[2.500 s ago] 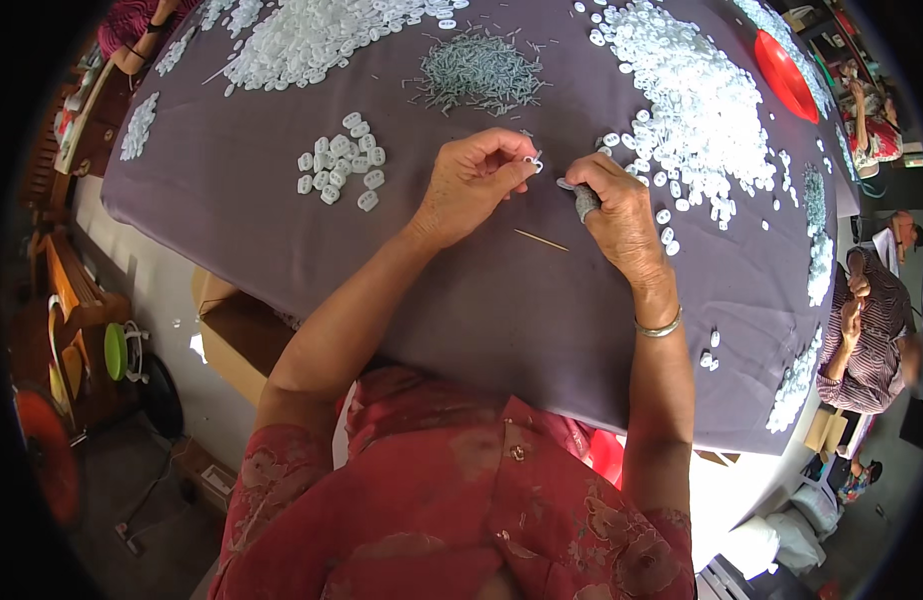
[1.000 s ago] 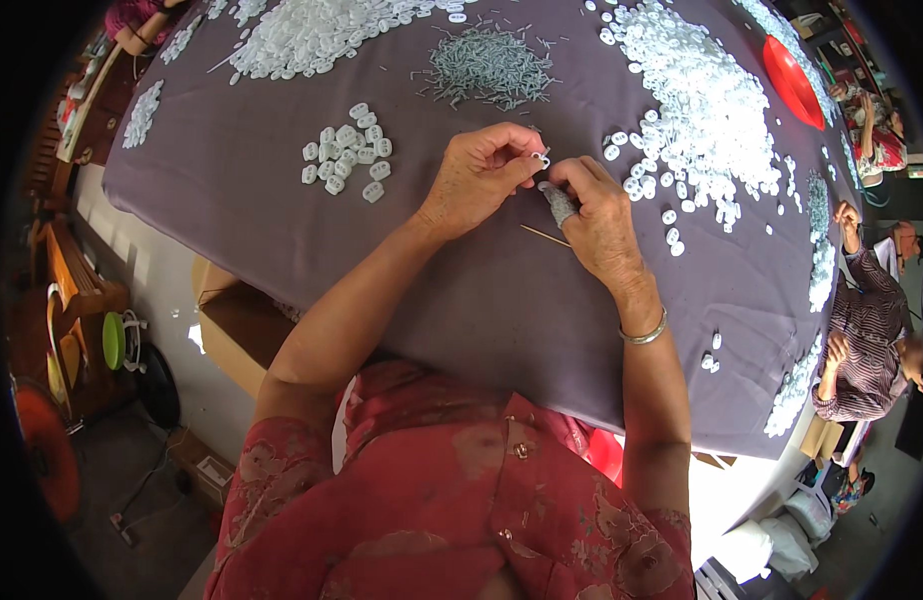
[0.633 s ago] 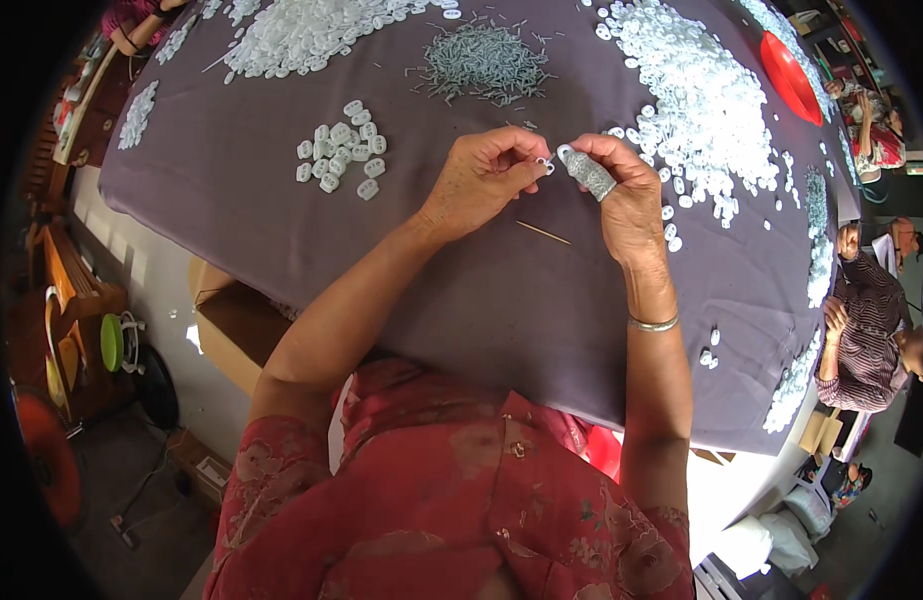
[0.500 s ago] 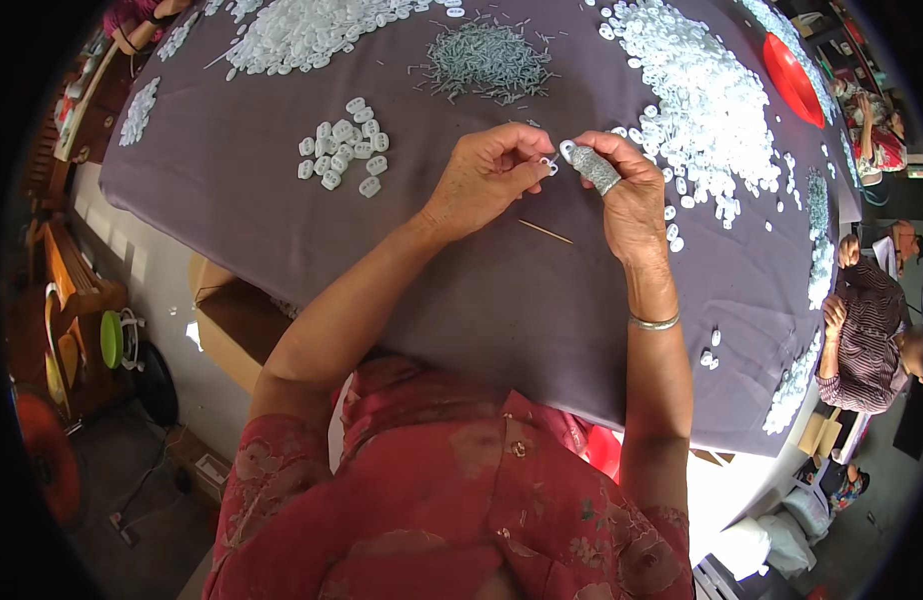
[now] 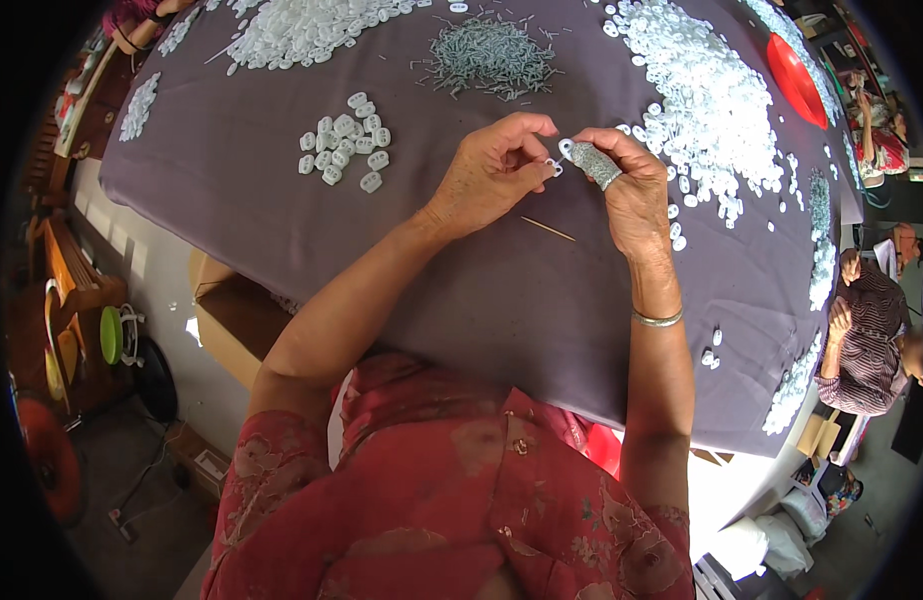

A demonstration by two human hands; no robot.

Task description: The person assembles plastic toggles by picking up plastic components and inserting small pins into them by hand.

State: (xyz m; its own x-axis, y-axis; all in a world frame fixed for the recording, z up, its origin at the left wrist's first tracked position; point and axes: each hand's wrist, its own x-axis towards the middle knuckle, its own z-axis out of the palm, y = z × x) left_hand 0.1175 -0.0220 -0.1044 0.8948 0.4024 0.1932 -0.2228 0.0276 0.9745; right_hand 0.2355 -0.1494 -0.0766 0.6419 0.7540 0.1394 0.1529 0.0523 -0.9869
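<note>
Over the dark cloth, my left hand has its index finger raised and curved. Against its thumb tip sits a small white plastic piece with holes; the other fingers are curled behind. Close by on the right, my right hand is closed, pinching another small white plastic piece. A silvery grey wrap covers one of its digits. The two pieces are nearly together, with a thin dark bit between them too small to make out. Below the hands lies a thin wooden stick.
A dark cloth covers the table. Several white pieces lie to the left. Larger white heaps flank a pile of grey pins. A red bowl is at far right. Another person sits along the right edge.
My left index finger has lifted off the thumb and away from the white piece. My right hand has barely moved, still beside the left.
</note>
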